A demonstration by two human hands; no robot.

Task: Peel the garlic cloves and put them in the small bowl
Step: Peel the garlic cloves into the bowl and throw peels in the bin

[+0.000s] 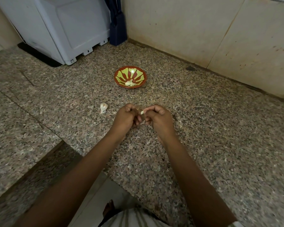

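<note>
A small red bowl [130, 68] with a green pattern stands on the granite counter and holds a few peeled garlic cloves [129, 83]. In front of it, my right hand [157, 119] pinches a pale garlic clove [142, 112] between thumb and fingertips. My left hand [125, 117] is curled close beside it and pinches a thin piece of skin at the clove's end. A piece of garlic bulb [103, 107] with its skin on lies on the counter left of my hands.
A white appliance [59, 30] stands at the back left, with a dark blue object [117, 28] beside it in the corner. A tiled wall [203, 30] runs along the right. Bits of garlic skin [142, 122] lie under my hands. The counter edge [88, 163] cuts in near my body.
</note>
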